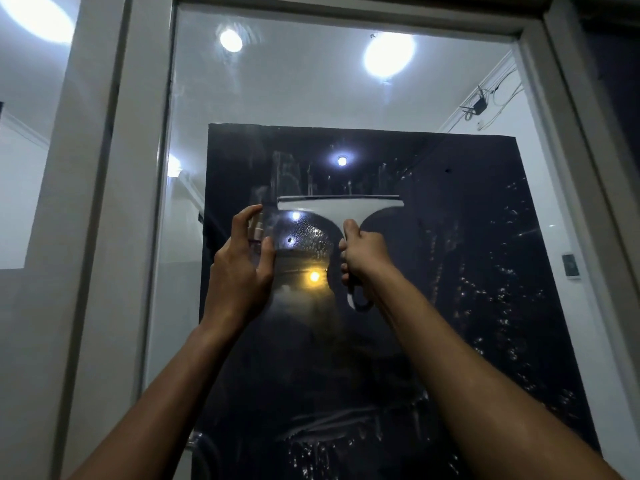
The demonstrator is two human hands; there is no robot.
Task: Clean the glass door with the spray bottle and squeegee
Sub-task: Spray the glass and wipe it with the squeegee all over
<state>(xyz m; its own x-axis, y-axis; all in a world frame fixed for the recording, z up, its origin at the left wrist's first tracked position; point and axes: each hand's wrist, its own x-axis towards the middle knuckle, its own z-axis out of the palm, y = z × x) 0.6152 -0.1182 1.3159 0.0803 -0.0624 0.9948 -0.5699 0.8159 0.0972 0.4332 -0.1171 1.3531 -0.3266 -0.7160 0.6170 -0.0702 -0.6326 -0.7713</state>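
The squeegee [341,206] sat at the centre of the frame, its white blade level and pressed to the glass door [450,271], the handle running down into the right hand [362,258], whose fingers were wrapped round it. The left hand [242,265] was up just left of the blade, its fingers curled round something clear that looked like the spray bottle [258,226], though blur made it hard to be sure.

By the look of the pane, the job was partly done. Droplets and runs of liquid clung to the right of the frame and along the bottom, so spraying had plainly happened, and faint vertical streaks showed above the blade. Most of the wet area to the right and below seemed yet to be wiped.

The glass was dark where a black sheet [485,174] hung behind it, with ceiling lamps showing bright. A pale door frame [145,168] ran up the left side.
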